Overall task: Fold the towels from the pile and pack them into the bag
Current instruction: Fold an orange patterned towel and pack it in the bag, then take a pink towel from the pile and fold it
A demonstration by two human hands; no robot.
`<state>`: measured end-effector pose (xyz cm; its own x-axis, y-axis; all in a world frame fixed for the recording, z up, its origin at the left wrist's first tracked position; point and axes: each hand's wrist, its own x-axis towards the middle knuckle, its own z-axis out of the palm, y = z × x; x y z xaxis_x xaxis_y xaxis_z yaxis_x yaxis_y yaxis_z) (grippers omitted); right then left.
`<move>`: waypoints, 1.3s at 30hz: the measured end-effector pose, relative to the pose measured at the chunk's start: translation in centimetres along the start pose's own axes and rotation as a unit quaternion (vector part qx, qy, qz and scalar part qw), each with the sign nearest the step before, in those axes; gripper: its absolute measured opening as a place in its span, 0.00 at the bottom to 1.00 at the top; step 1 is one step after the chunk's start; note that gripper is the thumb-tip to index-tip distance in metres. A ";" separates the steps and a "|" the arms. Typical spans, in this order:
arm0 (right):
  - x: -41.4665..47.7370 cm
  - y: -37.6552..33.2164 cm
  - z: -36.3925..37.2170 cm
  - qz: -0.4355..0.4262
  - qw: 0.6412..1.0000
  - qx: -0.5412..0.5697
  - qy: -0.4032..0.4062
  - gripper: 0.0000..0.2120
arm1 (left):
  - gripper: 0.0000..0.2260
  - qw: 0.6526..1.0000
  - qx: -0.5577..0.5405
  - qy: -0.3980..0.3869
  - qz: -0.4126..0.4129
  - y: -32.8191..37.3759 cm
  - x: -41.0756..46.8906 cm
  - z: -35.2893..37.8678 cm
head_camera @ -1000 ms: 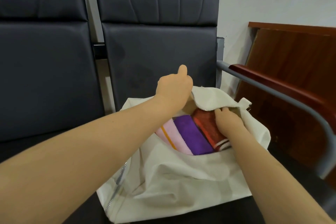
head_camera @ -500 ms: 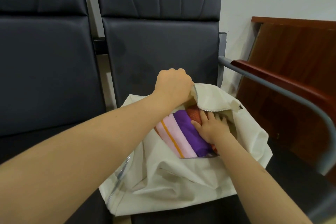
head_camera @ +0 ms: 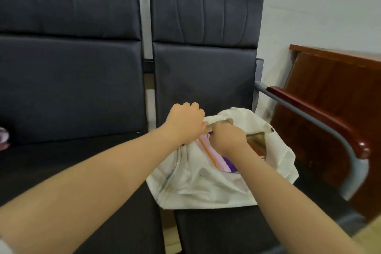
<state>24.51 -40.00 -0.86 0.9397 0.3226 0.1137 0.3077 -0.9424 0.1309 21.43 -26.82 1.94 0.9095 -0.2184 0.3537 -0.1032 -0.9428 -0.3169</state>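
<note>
Both my hands meet at the mouth of the white bag (head_camera: 206,183), which slumps on the dark seat (head_camera: 226,231) straight ahead of me. My left hand (head_camera: 185,125) is clenched on the near-left end of the rim. My right hand (head_camera: 228,140) touches it and is curled on the same zipped edge, though I cannot tell whether it has the zip pull. The mouth runs away from both hands to the right, towards the wooden armrest (head_camera: 321,121), and gapes there, so the right hand sits nearer the open stretch. Inside, folded towels lie side by side: a pink towel (head_camera: 212,151) with an orange stripe, a purple towel (head_camera: 229,165), and a red towel (head_camera: 258,148) largely hidden under the flap. Packing looks nearly done. Closing the bag would mean drawing along that rim, where the slack cloth may bunch. A wooden cabinet (head_camera: 340,88) stands beyond the armrest. A scrap of pinkish cloth (head_camera: 3,138) at the frame's left edge is too cropped to identify.
</note>
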 end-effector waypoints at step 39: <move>-15.7 -57.4 -0.6 0.012 0.618 0.690 -0.378 0.16 | 0.09 0.645 -0.514 0.148 -0.546 -30.4 -47.9 5.7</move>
<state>-8.00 9.08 -9.55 0.5879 0.6644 -0.4615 -0.3632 -0.2930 -0.8844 -16.69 13.73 -10.35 0.5649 0.8219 0.0739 0.1823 -0.2117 0.9602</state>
